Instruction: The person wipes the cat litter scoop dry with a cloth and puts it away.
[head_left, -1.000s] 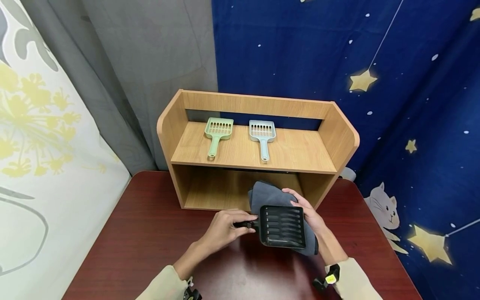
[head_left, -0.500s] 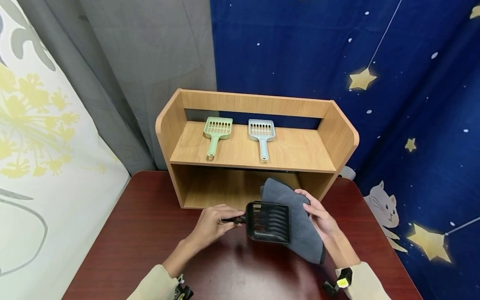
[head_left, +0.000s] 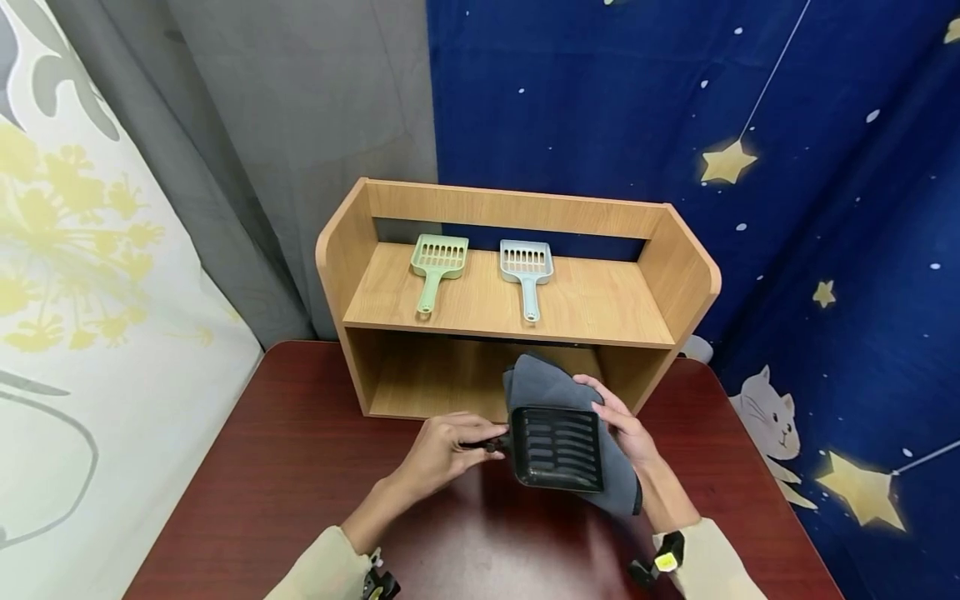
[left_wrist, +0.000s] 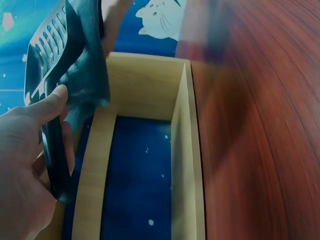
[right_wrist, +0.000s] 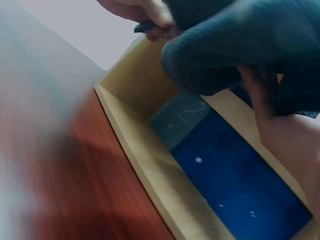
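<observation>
A black slotted litter scoop (head_left: 558, 450) hangs over the table in front of the shelf, its slotted face towards the head camera. My left hand (head_left: 442, 457) grips its handle between thumb and fingers, as the left wrist view of the handle (left_wrist: 56, 155) confirms. Folded grey cloth (head_left: 547, 383) lies behind the scoop's head and sticks out above and to the right of it. My right hand (head_left: 626, 429) holds this cloth by its right side, thumb in front. In the right wrist view the cloth (right_wrist: 220, 50) covers most of the scoop.
A two-tier wooden shelf (head_left: 592, 292) stands at the back of the dark red table (head_left: 300, 500). On its upper tier lie a green litter scoop (head_left: 439, 258) and a light blue one (head_left: 527, 262). Grey and blue star-patterned curtains (head_left: 585, 108) hang behind.
Scoop and cloth first slid apart, the scoop leftward and the cloth rightward. Since then they have come back together, with the cloth further behind the scoop's head. Both hands kept their hold.
</observation>
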